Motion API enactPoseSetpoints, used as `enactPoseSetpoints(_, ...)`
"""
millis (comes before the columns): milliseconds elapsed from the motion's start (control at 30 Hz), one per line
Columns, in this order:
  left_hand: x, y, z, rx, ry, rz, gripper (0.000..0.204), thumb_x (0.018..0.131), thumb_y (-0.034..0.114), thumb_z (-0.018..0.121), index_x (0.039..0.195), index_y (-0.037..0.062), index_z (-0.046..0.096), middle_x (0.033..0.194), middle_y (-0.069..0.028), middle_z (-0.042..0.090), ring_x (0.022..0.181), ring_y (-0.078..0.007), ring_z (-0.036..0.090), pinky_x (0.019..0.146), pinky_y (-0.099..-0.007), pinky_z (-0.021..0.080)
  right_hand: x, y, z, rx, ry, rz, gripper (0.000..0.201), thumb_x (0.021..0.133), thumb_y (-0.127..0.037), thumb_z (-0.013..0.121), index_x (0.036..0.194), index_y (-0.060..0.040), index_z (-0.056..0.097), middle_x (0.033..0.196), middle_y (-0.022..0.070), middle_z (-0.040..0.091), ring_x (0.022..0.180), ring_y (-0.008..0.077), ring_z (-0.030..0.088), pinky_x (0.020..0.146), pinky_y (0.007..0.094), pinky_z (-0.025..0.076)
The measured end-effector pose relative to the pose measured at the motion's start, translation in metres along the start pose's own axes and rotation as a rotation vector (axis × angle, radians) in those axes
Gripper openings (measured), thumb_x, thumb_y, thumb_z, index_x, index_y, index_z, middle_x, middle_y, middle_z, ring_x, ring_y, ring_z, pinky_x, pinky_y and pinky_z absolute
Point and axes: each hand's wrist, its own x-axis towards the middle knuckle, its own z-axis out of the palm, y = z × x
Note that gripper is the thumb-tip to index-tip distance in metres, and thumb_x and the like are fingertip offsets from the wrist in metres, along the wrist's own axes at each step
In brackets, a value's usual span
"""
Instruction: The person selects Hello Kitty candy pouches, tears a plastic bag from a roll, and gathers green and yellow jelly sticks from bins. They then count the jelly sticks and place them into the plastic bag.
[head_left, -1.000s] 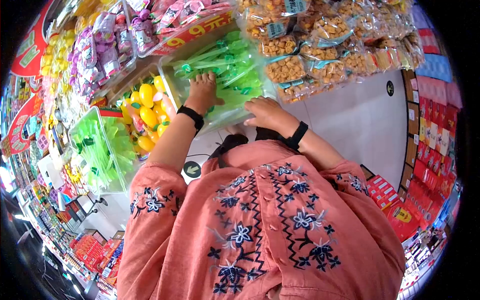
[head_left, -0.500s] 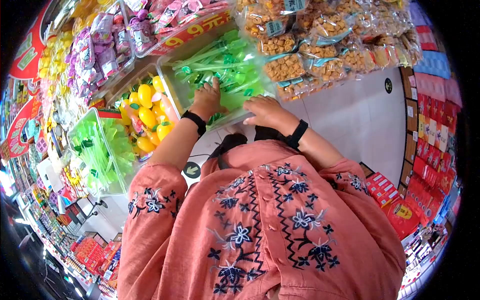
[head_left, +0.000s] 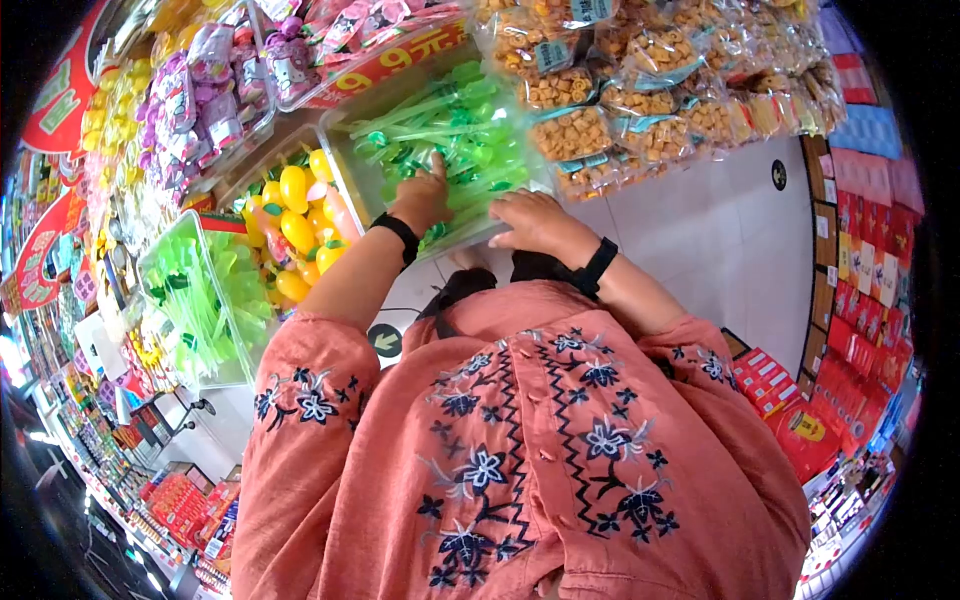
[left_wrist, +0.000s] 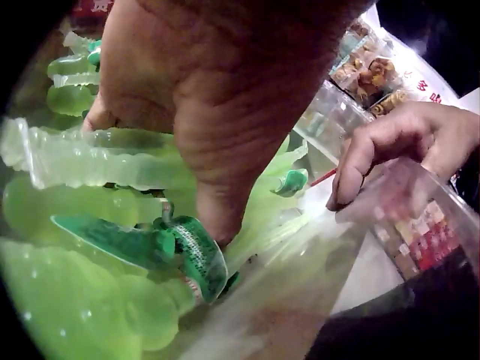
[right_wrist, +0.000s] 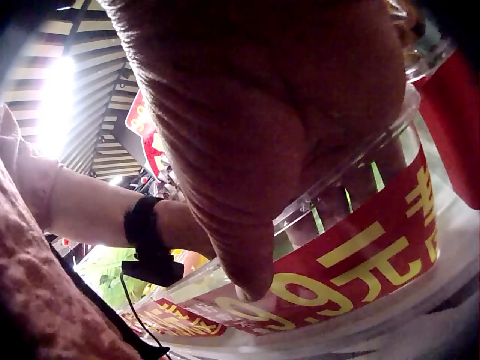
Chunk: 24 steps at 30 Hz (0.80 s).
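so far the clear bin [head_left: 352, 170] is gripped at its near rim by the right hand [head_left: 532, 222], while the green jelly sticks [head_left: 470, 135] are only pressed under the flat, open left hand [head_left: 422, 195], none lifted out yet.

This is a shop selling sweets and snacks: clear plastic bins [head_left: 350, 180] of green jelly sticks [head_left: 450, 125] and yellow candies [head_left: 295, 220] stand on display beside heaps of bagged biscuits [head_left: 640, 90], a red price label [head_left: 390, 62], and aisles lined with red boxed goods [head_left: 860, 330].
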Motion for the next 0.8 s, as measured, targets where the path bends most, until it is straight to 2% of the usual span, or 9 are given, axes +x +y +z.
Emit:
enactPoseSetpoints(33,0.0,0.0,0.0,0.005,-0.005,0.006,0.119,0.072,0.044,0.079,0.152,-0.0115,0.012,0.119,-0.0263,0.063,0.104,-0.0331,0.067,0.084,-0.0407,0.057,0.0,0.0,-0.001,0.006,0.002,-0.003,0.043,0.078,-0.035,0.076,0.107,-0.0061,0.063,0.105,0.0124,0.063,0.106,0.0338,0.058,0.09,0.0461,0.047)
enactPoseSetpoints(133,-0.002,-0.001,-0.007,0.015,0.001,0.035,0.103,0.074,0.038,0.078,0.146,-0.0118,0.025,0.119,-0.0243,0.064,0.104,-0.0322,0.067,0.083,-0.0407,0.057,0.0,0.0,0.0,0.008,-0.01,0.003,0.044,0.078,-0.035,0.076,0.107,-0.0054,0.063,0.106,0.0125,0.064,0.107,0.034,0.058,0.09,0.046,0.047)
enactPoseSetpoints(233,-0.005,-0.003,-0.016,-0.025,0.006,0.044,0.08,0.075,0.032,0.078,0.132,-0.0091,0.039,0.113,-0.0237,0.067,0.1,-0.0339,0.069,0.081,-0.043,0.057,0.0,0.002,0.001,0.021,-0.031,0.012,0.045,0.078,-0.035,0.074,0.108,-0.0041,0.062,0.107,0.0154,0.063,0.108,0.0355,0.058,0.092,0.0475,0.046)
enactPoseSetpoints(333,-0.014,-0.005,-0.024,-0.077,0.067,0.098,0.06,0.077,0.027,0.075,0.117,-0.0052,0.045,0.104,-0.0246,0.07,0.096,-0.037,0.07,0.08,-0.0444,0.057,0.002,0.001,-0.001,0.02,-0.059,0.02,0.046,0.078,-0.036,0.074,0.109,-0.0034,0.062,0.106,0.0172,0.063,0.108,0.0365,0.058,0.092,0.0484,0.046)
enactPoseSetpoints(433,-0.027,-0.007,-0.039,-0.057,0.132,0.157,0.045,0.079,0.018,0.07,0.111,-0.0055,0.049,0.095,-0.025,0.071,0.09,-0.0384,0.071,0.076,-0.0446,0.057,0.002,0.001,-0.001,0.014,-0.063,0.017,0.047,0.078,-0.036,0.074,0.109,-0.0028,0.062,0.105,0.018,0.064,0.108,0.0371,0.058,0.092,0.0488,0.046)
enactPoseSetpoints(533,-0.027,-0.017,-0.043,0.043,0.153,0.258,0.062,0.077,0.022,0.071,0.123,-0.0094,0.044,0.088,-0.0245,0.07,0.08,-0.0387,0.07,0.067,-0.0464,0.057,0.003,0.003,0.001,0.027,-0.053,0.004,0.047,0.078,-0.036,0.074,0.108,-0.0021,0.062,0.105,0.0191,0.064,0.108,0.0378,0.059,0.091,0.0491,0.047)
enactPoseSetpoints(633,-0.048,-0.01,-0.061,0.077,0.216,0.274,0.026,0.079,0.005,0.06,0.102,-0.0065,0.055,0.085,-0.023,0.071,0.082,-0.0365,0.071,0.07,-0.0445,0.057,0.003,0.001,-0.003,0.026,-0.048,-0.005,0.047,0.077,-0.037,0.074,0.107,-0.0013,0.064,0.104,0.0207,0.065,0.105,0.0388,0.061,0.089,0.0492,0.048)
enactPoseSetpoints(733,-0.066,-0.014,-0.08,0.047,0.285,0.328,0.025,0.078,0.004,0.059,0.101,-0.0062,0.056,0.082,-0.0227,0.07,0.078,-0.038,0.07,0.067,-0.0458,0.056,0.006,0.002,-0.003,0.027,-0.05,-0.016,0.046,0.076,-0.037,0.074,0.104,-0.0009,0.066,0.102,0.0223,0.067,0.101,0.0399,0.063,0.086,0.0491,0.05)
enactPoseSetpoints(800,-0.077,-0.018,-0.09,0.043,0.274,0.296,0.025,0.077,0.003,0.06,0.1,-0.0058,0.056,0.079,-0.0229,0.069,0.076,-0.0394,0.069,0.065,-0.0469,0.055,0.006,0.0,-0.006,0.032,-0.059,-0.002,0.045,0.076,-0.037,0.074,0.102,-0.001,0.068,0.101,0.023,0.068,0.099,0.0404,0.065,0.085,0.0487,0.051)
